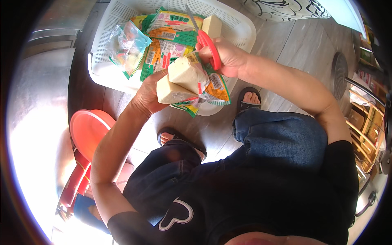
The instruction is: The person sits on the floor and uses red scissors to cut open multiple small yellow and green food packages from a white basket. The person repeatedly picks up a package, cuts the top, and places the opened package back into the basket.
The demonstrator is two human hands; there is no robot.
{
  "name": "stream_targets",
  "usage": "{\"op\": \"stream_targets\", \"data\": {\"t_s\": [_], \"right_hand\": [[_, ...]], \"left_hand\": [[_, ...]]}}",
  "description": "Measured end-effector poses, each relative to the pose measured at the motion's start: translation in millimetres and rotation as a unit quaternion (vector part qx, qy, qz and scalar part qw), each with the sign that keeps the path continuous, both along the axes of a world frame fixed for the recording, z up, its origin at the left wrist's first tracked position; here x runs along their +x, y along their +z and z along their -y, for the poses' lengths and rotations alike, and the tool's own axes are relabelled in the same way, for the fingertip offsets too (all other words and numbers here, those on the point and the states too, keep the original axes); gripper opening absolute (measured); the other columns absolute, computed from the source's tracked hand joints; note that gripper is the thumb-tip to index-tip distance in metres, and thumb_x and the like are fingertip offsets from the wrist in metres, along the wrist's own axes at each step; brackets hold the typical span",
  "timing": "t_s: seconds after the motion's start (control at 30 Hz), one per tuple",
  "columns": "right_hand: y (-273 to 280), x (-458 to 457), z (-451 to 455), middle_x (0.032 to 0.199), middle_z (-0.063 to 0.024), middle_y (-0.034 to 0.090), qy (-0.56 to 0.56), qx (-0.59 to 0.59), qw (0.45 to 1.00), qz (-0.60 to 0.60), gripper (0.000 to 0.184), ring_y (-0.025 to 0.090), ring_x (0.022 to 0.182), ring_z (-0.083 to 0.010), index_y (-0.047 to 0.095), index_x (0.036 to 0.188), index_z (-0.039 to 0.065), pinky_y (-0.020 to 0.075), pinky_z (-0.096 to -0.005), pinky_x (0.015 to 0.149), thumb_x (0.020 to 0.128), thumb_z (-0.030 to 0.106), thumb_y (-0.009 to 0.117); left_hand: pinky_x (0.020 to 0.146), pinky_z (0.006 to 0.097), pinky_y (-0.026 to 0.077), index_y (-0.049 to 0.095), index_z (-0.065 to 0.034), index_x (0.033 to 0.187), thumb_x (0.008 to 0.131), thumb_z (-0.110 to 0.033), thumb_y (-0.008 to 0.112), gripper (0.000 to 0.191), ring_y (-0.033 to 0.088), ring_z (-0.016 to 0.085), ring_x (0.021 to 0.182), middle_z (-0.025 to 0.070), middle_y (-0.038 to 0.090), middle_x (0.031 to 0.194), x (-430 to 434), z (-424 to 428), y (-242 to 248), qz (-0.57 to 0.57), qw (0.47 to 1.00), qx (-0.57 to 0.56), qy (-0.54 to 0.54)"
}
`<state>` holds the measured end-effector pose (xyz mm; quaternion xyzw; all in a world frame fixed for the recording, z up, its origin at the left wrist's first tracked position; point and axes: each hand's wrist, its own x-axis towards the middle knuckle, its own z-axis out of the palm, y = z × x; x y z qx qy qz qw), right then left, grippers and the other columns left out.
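Observation:
Two pale cream blocks, apparently tofu (pixel 185 72), stick out of a cut-open printed plastic wrapper (pixel 216 88). My left hand (pixel 153 90) holds them from the left side. My right hand (pixel 225 56) holds red-handled scissors (pixel 209 49), their blades pointing up and away over the basket, and its fingers are at the wrapper's edge. Below my hands stands a white plastic basket (pixel 249 30) with several printed packets (pixel 173 26), a crumpled clear and green wrapper (pixel 128 46) at the left and a bare cream block (pixel 212 27) at the back right.
An orange-red plastic basin (pixel 90 131) is at the left beside a shiny metal cabinet (pixel 43 92). My sandalled feet (pixel 250 99) are on the grey tiled floor close to the basket. At the right are a round dark base (pixel 339 76) and a wooden rack (pixel 367 131) with goods.

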<state>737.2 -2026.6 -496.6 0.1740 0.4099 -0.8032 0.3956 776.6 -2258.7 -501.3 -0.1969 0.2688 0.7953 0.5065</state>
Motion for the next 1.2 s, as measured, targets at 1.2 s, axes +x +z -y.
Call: {"op": "stream_targets", "data": {"t_s": [1.2], "right_hand": [[26.6,-40.6,29.3,0.091,-0.0041,0.065,0.136,0.206,0.912,-0.329,0.036,0.061,0.078,-0.0083,0.060,0.105,-0.004,0.0487,-0.0229,0.068,0.083,0.018,0.076]], "left_hand": [[0.101,0.0427,0.047,0.050,-0.0008,0.125,0.095,-0.019,0.060,0.037,0.054,0.026,0.118,0.0109,0.058,0.123,-22.5,1.6,21.1,-0.131,0.962,-0.119,0.207]]}}
